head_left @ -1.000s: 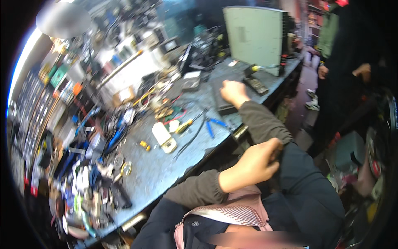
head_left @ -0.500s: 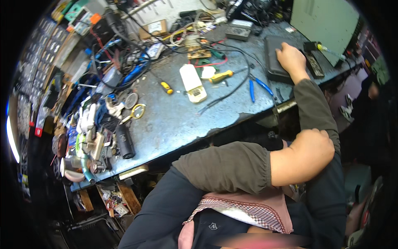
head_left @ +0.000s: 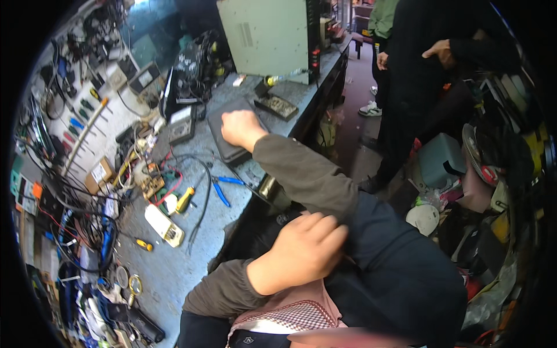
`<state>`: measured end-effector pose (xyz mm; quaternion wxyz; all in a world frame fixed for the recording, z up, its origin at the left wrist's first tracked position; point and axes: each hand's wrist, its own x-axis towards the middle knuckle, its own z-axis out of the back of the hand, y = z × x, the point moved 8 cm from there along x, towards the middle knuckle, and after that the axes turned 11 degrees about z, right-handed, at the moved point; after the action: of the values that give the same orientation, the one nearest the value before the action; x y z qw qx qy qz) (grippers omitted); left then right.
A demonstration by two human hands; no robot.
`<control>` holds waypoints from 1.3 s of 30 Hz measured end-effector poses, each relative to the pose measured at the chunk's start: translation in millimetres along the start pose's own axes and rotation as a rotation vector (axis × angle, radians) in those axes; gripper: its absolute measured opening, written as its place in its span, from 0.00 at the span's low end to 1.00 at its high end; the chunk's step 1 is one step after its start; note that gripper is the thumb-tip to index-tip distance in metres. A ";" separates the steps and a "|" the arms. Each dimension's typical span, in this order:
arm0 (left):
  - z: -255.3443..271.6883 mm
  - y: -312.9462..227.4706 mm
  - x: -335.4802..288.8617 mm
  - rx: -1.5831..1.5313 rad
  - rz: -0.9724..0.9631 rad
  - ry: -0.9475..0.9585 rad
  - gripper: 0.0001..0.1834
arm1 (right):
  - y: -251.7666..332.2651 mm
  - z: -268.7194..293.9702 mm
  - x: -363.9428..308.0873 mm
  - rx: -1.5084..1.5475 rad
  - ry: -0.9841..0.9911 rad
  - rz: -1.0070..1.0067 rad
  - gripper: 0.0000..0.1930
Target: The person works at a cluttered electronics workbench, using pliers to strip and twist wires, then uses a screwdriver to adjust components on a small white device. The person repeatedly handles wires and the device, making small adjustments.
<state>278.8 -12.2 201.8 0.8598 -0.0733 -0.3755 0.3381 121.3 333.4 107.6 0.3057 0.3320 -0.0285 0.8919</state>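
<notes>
My right hand (head_left: 241, 129) rests as a closed fist on a flat black case (head_left: 223, 107) at the bench's right end, with nothing showing in it. The right sleeve runs back from it toward my body. Across my lap lies my left hand (head_left: 301, 249), its fingers curled in, close to the right arm. Its fingertips are slightly blurred and its palm is hidden. Nearest the case on the bench are blue-handled pliers (head_left: 222, 188), a yellow-handled screwdriver (head_left: 185, 199) and an opened white plastic housing (head_left: 164, 225).
The worn blue bench (head_left: 145, 264) carries tangled cables (head_left: 75, 226), a magnifying glass (head_left: 134, 285) and a black cylinder (head_left: 145, 325). A pale green metal cabinet (head_left: 264, 43) stands behind the case. Another person (head_left: 423, 87) stands at the right, near piled goods and a grey-green box (head_left: 441, 159).
The view has swung to the right, bringing the aisle and another person into sight. My right fist stays on the case. My left hand has shifted along the right arm, its fingers moving.
</notes>
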 end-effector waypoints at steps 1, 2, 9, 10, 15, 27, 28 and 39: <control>5.1 9.1 -10.5 -0.027 -0.023 0.025 0.21 | -0.5 4.5 0.8 -0.005 -0.001 -0.003 0.15; 10.2 19.0 -25.1 0.032 -0.026 0.020 0.18 | 3.4 0.5 1.1 0.012 0.024 -0.016 0.15; 119.2 111.1 -136.0 0.449 0.285 -0.234 0.11 | 11.2 14.7 -4.4 -0.067 0.054 -0.004 0.13; 140.6 122.6 -153.3 0.488 0.321 -0.319 0.09 | 8.2 15.3 -4.7 -0.071 0.077 -0.034 0.13; 237.5 177.9 -262.2 0.563 0.636 -0.880 0.05 | 10.2 21.1 -10.2 -0.097 0.134 -0.096 0.16; 249.2 247.7 -326.3 0.179 0.931 -1.016 0.05 | -19.7 5.1 -6.5 -0.120 0.080 -0.073 0.21; 248.2 250.5 -326.3 0.137 0.949 -1.020 0.06 | -18.6 4.0 -3.9 -0.114 0.093 -0.071 0.21; 231.7 257.1 -331.1 0.167 1.025 -0.910 0.07 | -19.5 0.8 -6.6 -0.106 0.135 -0.066 0.23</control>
<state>-179.6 -56.9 70.6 0.3511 -0.0260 -0.5898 0.7268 136.7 345.5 101.2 0.3532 0.2553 -0.0440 0.8990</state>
